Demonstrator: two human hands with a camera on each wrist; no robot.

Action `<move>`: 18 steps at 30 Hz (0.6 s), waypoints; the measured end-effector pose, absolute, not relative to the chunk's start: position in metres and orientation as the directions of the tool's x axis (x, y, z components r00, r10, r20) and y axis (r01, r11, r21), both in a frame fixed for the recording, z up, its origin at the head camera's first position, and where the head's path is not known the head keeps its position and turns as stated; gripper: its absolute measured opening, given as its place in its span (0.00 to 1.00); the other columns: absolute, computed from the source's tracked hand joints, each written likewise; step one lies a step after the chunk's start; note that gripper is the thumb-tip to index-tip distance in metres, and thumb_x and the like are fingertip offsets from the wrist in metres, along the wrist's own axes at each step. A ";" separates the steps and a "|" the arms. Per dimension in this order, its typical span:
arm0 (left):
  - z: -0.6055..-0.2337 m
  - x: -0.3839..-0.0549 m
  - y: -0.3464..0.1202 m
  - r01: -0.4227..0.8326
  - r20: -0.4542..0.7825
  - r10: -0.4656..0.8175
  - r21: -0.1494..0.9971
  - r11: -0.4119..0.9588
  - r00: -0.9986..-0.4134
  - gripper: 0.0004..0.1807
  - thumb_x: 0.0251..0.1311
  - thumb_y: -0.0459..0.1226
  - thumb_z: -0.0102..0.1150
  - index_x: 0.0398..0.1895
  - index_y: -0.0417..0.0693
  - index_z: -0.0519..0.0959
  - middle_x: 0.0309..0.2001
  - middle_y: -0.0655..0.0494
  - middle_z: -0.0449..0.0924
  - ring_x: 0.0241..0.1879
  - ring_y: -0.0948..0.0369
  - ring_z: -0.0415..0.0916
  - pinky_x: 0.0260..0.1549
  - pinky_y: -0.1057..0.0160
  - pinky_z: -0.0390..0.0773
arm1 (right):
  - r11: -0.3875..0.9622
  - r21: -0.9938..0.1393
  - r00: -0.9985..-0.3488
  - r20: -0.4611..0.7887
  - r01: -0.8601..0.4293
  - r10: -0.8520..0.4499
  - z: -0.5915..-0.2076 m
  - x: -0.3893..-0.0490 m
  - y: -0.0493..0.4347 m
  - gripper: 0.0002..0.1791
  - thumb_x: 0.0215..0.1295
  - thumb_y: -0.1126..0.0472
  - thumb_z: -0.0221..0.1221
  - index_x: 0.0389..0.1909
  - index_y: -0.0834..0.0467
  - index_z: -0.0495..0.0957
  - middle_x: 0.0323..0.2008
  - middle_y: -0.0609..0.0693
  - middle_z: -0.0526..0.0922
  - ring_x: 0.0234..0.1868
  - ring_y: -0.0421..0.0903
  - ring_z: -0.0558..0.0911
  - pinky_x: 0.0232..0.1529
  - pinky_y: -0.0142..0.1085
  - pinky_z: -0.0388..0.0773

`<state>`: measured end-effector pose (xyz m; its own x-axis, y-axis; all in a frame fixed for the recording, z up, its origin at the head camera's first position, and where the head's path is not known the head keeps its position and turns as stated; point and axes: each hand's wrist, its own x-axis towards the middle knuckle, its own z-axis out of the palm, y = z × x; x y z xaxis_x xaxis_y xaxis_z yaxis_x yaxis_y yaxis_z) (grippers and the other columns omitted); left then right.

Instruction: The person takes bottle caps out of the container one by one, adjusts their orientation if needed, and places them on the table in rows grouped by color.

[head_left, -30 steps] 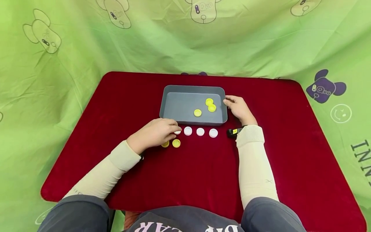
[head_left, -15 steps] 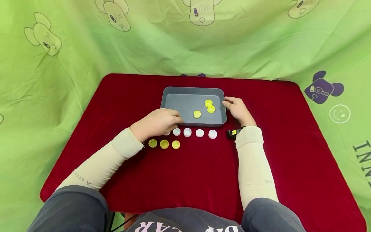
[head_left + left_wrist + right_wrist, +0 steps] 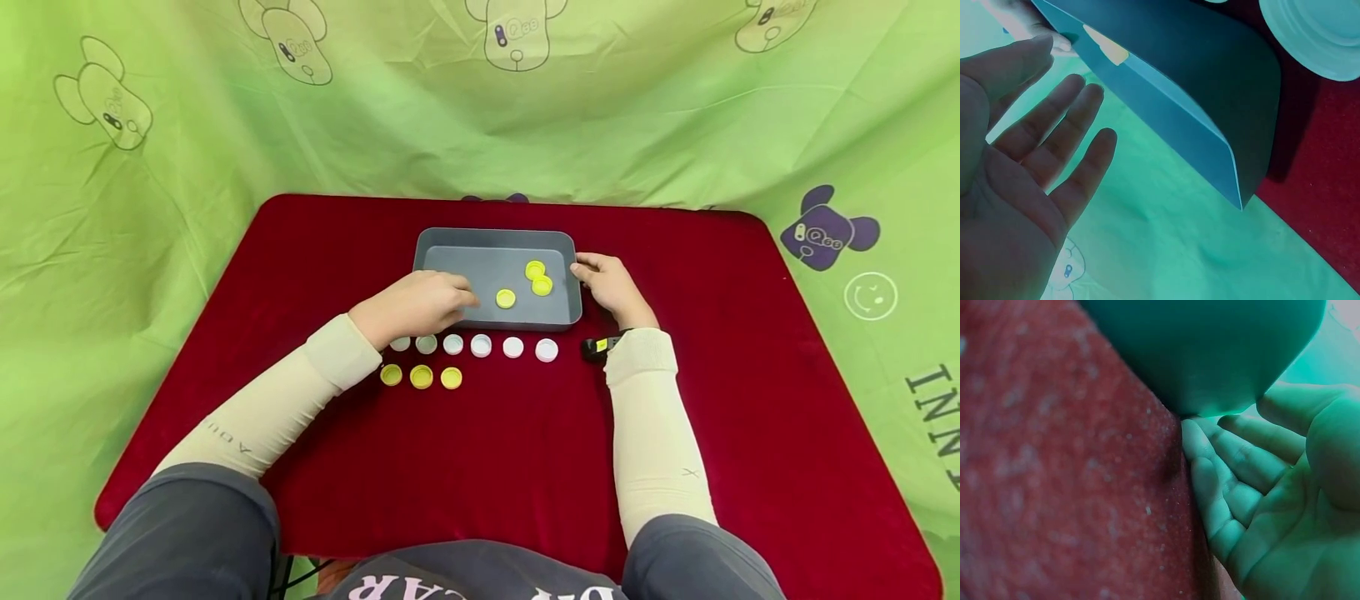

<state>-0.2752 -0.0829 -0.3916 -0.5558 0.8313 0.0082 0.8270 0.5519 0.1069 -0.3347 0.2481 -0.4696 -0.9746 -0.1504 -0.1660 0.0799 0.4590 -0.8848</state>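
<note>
A grey rectangular tray (image 3: 480, 237) stands in the middle of the table, with three yellow bottle caps (image 3: 506, 298) lying inside on its right half. My left hand (image 3: 416, 304) hovers over the tray's front left part; in the left wrist view its palm and spread fingers (image 3: 1072, 162) hold nothing. At the tray's right end, my right hand (image 3: 617, 290) touches the outer wall with thumb and fingertips, its fingers loosely bent. In front of the tray runs a row of several white bottle caps (image 3: 481, 345), the leftmost partly near my left wrist. Nearer me sit three yellow caps (image 3: 422, 377).
Dark red cloth (image 3: 525, 458) covers the table, which has rounded corners. A green printed curtain (image 3: 420, 125) hangs behind and at both sides. By my right wrist is a black strapped device (image 3: 596, 349).
My left hand has lifted from the left end of the white row and moved up over the tray, uncovering more white and yellow caps. My right hand stays at the tray's right end.
</note>
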 end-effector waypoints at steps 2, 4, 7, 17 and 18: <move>-0.393 -0.278 -0.081 0.826 -0.004 0.831 0.108 0.554 -0.556 0.15 0.61 0.32 0.61 0.51 0.48 0.84 0.48 0.55 0.81 0.47 0.58 0.79 0.45 0.57 0.78 | 0.459 -0.885 -0.975 -0.166 0.081 -0.148 -0.470 -0.335 0.248 0.25 0.74 0.57 0.52 0.67 0.62 0.69 0.58 0.59 0.75 0.49 0.53 0.73 0.50 0.44 0.70; -0.394 -0.280 -0.078 0.825 -0.013 0.831 0.113 0.553 -0.556 0.15 0.61 0.32 0.61 0.51 0.48 0.83 0.49 0.55 0.81 0.47 0.58 0.79 0.45 0.56 0.78 | 0.463 -0.883 -0.975 -0.168 0.081 -0.149 -0.470 -0.335 0.249 0.25 0.74 0.57 0.52 0.67 0.62 0.69 0.58 0.59 0.75 0.49 0.52 0.73 0.50 0.44 0.70; -0.395 -0.283 -0.074 0.829 -0.018 0.836 0.118 0.547 -0.549 0.15 0.61 0.32 0.61 0.52 0.49 0.83 0.48 0.55 0.81 0.47 0.58 0.79 0.45 0.56 0.78 | 0.464 -0.882 -0.974 -0.173 0.086 -0.148 -0.470 -0.334 0.249 0.25 0.74 0.56 0.52 0.67 0.62 0.69 0.58 0.58 0.75 0.48 0.53 0.73 0.50 0.44 0.70; -0.393 -0.299 -0.057 0.840 -0.033 0.847 0.110 0.531 -0.531 0.17 0.61 0.31 0.59 0.53 0.51 0.83 0.50 0.56 0.80 0.46 0.58 0.80 0.40 0.55 0.79 | 0.454 -0.887 -0.974 -0.173 0.089 -0.148 -0.470 -0.334 0.249 0.25 0.74 0.57 0.53 0.67 0.62 0.69 0.59 0.59 0.74 0.50 0.53 0.74 0.51 0.44 0.70; -0.392 -0.301 -0.056 0.843 -0.036 0.849 0.107 0.528 -0.527 0.17 0.61 0.31 0.59 0.53 0.51 0.83 0.50 0.56 0.80 0.47 0.58 0.79 0.41 0.55 0.79 | 0.453 -0.887 -0.974 -0.170 0.086 -0.149 -0.470 -0.334 0.249 0.25 0.74 0.57 0.53 0.67 0.63 0.69 0.59 0.59 0.74 0.50 0.53 0.74 0.51 0.45 0.70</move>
<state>-0.3006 -0.0561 -0.3924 -0.5270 0.8491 -0.0360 0.8427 0.5276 0.1067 -0.3342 0.2493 -0.4703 -0.9741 -0.1488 -0.1702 0.0859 0.4528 -0.8875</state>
